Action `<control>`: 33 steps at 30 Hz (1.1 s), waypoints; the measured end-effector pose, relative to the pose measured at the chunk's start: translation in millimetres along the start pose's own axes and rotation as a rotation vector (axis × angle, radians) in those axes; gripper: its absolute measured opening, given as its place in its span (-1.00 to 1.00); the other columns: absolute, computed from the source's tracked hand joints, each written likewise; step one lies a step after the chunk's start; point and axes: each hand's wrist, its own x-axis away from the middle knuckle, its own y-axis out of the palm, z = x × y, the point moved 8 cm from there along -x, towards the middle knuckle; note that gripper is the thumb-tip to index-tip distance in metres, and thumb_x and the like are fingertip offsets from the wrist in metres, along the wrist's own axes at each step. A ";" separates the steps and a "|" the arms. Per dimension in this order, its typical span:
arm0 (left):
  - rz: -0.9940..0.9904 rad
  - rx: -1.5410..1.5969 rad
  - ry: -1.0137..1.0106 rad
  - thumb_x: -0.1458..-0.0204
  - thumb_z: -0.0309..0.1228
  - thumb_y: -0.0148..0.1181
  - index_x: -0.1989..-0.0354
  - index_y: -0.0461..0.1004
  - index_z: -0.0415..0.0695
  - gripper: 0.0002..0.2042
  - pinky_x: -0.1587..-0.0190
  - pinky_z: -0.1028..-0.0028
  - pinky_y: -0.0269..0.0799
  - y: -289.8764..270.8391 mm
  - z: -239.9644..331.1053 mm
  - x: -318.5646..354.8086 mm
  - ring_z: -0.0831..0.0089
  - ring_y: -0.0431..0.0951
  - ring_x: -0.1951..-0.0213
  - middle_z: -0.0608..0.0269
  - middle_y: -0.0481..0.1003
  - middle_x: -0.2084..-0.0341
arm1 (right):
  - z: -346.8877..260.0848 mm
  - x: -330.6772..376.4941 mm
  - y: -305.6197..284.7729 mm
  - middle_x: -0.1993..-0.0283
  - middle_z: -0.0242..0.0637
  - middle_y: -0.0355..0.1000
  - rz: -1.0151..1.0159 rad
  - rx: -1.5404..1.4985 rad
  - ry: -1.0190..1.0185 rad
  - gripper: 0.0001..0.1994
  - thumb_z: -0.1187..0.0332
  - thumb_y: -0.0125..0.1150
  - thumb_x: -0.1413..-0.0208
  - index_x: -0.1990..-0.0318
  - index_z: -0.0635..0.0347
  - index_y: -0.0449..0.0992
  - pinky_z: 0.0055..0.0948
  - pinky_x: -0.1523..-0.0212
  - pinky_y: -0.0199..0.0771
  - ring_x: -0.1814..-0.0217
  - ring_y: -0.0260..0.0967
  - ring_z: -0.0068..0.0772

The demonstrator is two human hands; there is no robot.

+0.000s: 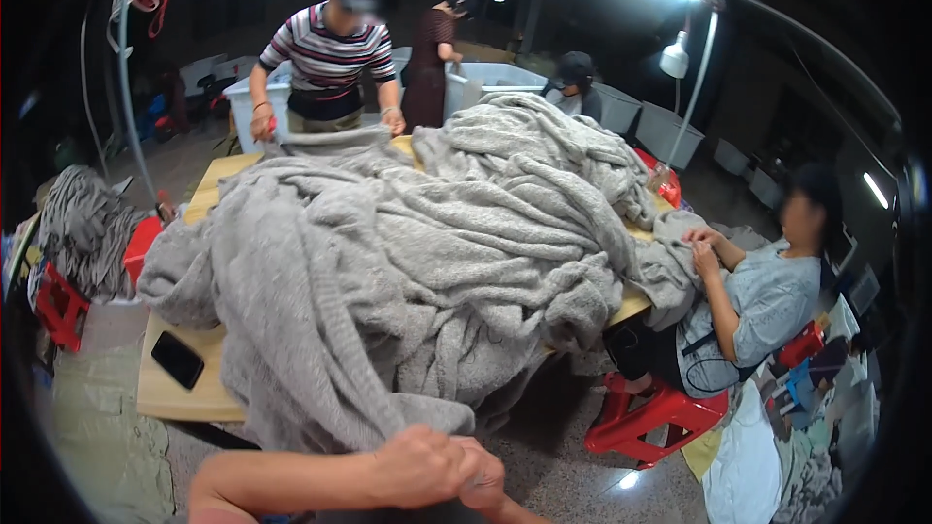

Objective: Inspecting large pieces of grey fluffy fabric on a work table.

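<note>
A big heap of grey knitted fabric covers most of the wooden table. One fold hangs over the near edge down to my hands. My left hand is closed at the end of this fold, fingers curled round its edge. Against it, my right hand is closed too, fingertips pinched together. Whatever sits between the right fingers is too small or hidden to make out.
A black phone lies on the table's left corner. Across the table, a person in a striped top handles fabric. On the right, another person works seated on a red stool. Metal poles carry lamps overhead.
</note>
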 end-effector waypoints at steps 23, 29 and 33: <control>-0.159 -0.073 -0.675 0.25 -0.30 0.17 0.64 0.29 -0.11 -0.80 0.59 0.48 0.24 -242.8 -50.0 52.1 0.43 0.36 0.65 0.24 0.26 0.76 | 45.4 43.3 -104.7 0.51 -0.39 0.35 0.625 0.412 0.195 -0.86 0.42 0.13 0.11 0.48 0.30 0.34 -0.54 0.40 0.32 0.45 0.28 -0.56; -0.351 0.605 -0.864 0.25 -0.19 0.20 0.49 0.41 -0.16 -0.72 0.47 0.24 0.33 -18.9 -51.5 94.5 0.11 0.47 0.52 0.05 0.43 0.65 | 37.6 48.2 -82.4 0.27 -0.23 0.34 0.390 -0.024 0.287 -0.72 0.45 0.03 0.08 0.17 0.36 0.31 -0.41 0.26 0.35 0.22 0.31 -0.37; -0.417 1.013 -0.798 0.27 -0.26 0.21 0.40 0.42 -0.16 -0.72 0.37 0.26 0.32 77.3 4.7 73.5 0.10 0.45 0.35 0.02 0.45 0.43 | -35.0 32.0 -1.6 0.07 -0.15 0.24 -0.093 0.634 0.009 -0.35 0.37 0.40 0.40 0.05 0.31 0.26 -0.50 0.30 0.34 0.22 0.27 -0.34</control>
